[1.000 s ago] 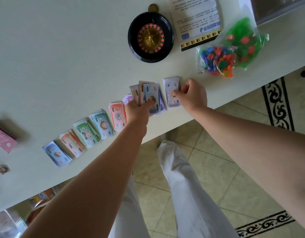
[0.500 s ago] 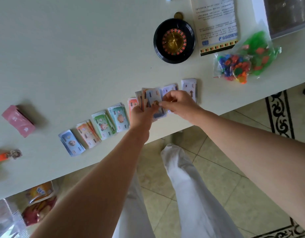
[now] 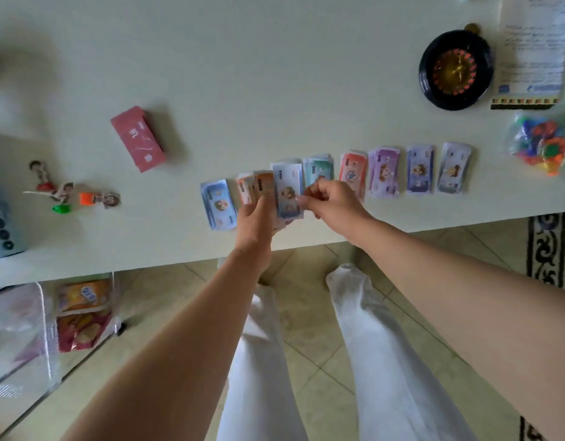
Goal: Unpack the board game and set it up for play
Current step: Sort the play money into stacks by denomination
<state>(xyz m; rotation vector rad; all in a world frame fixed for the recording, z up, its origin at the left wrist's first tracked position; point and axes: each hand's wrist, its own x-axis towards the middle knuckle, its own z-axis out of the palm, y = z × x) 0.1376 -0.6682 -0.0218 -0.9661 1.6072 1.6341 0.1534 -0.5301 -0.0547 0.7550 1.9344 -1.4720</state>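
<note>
While left hand grips note fan, right hand pinches one; seven piles visible.

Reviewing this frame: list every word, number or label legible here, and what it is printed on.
Nothing reads with certainty.
Instruction sheet: printed lines, blurred.
Held bills, in the left hand and pinched by the right hand: corner print blurred.
Bill piles on the table: same, blurred.
Red card pack: white marks, unreadable.
Roulette wheel: numbers too small.
Snack bag below the table: logo blurred.
</note>
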